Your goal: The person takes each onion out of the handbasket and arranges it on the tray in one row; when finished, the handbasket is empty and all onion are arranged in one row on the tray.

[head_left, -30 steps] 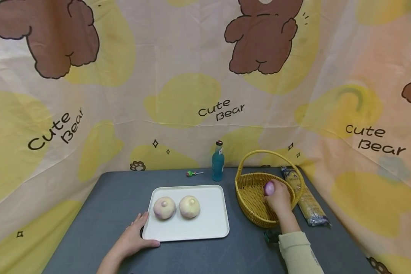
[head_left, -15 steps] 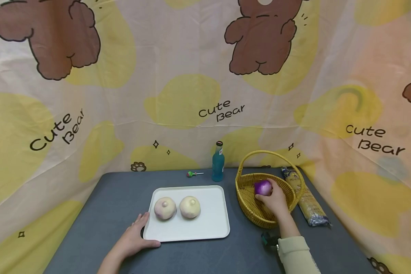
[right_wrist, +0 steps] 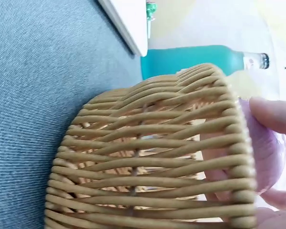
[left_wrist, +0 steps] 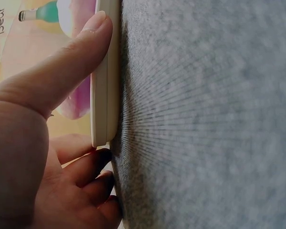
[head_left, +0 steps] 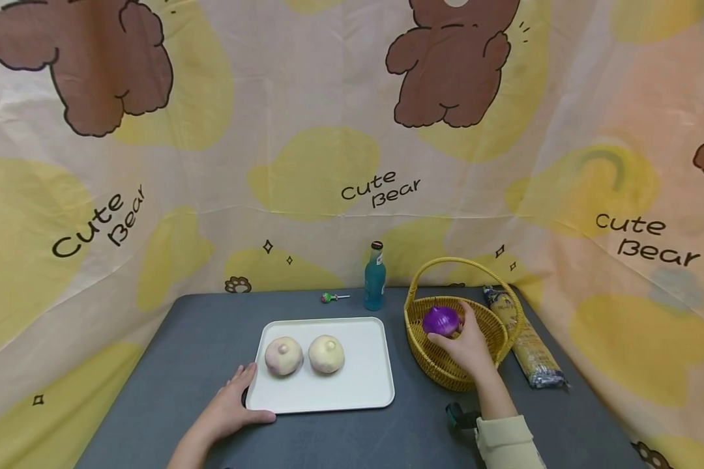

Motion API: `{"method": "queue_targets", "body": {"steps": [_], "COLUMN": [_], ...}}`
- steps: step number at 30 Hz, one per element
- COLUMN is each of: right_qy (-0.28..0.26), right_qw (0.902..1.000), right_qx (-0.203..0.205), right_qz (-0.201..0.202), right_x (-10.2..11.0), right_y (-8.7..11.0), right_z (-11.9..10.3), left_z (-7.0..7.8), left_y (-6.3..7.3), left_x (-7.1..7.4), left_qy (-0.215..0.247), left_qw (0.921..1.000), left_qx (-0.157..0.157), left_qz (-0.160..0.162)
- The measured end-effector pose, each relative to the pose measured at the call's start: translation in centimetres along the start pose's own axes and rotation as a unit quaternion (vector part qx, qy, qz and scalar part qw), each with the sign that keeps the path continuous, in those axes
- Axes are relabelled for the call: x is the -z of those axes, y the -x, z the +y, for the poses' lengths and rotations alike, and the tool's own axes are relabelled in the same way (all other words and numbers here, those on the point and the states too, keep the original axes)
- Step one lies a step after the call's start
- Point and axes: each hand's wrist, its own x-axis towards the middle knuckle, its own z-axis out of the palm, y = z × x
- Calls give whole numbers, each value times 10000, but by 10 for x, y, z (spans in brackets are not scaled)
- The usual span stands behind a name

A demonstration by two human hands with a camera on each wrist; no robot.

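In the head view my right hand (head_left: 469, 342) holds a purple onion (head_left: 440, 320) between thumb and fingers, over the yellow wicker basket (head_left: 431, 358). The right wrist view has the onion (right_wrist: 267, 155) at the basket's woven rim (right_wrist: 229, 124), with the thumb against it; the wicker partly hides the other fingers. My left hand (head_left: 230, 405) lies at the near left corner of a white tray (head_left: 364, 384), fingers extended along its side. Its thumb (left_wrist: 83, 50) rests against the tray's edge (left_wrist: 101, 105). Two pale, purple-tinged round bulbs (head_left: 283, 356) with knobs on top sit on the tray's left half.
A blue bottle (head_left: 374, 280) stands behind the tray, beside a lollipop (head_left: 333, 298). Right of the basket lies a yellow packet (head_left: 530, 348), partly behind the handle (head_left: 463, 260). A dark green object (head_left: 460, 417) is at my right wrist. A printed cloth hangs behind the grey table (head_left: 188, 352).
My right hand has shifted slightly left within the basket's opening, and the onion, mostly hidden before, now shows almost whole. The left hand and tray stay where they were.
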Motion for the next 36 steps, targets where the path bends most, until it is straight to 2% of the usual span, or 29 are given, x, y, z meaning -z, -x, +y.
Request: {"method": "queue_targets", "body": {"steps": [6,12,23,36], "right_qy": [273,-17,-328,-257], "right_qw": [9993,9990,9978,9962], "right_qx": [274,451,571,835], "right_qz": [-9,-7,24,-24], "right_x": [1,-5,-30,-64], "right_y": [7,13,19,30], "right_z": [-11,-22,-36,-51], "left_z": [0,1,3,3], "left_y": [0,0,0,1], "left_x": [0,0,1,2], "left_qy": [3,4,8,39], "left_qw": [10000,10000,10000,10000], "left_qx": [-11,8,46,13], "left_qz": [8,-11,-34,-17]}}
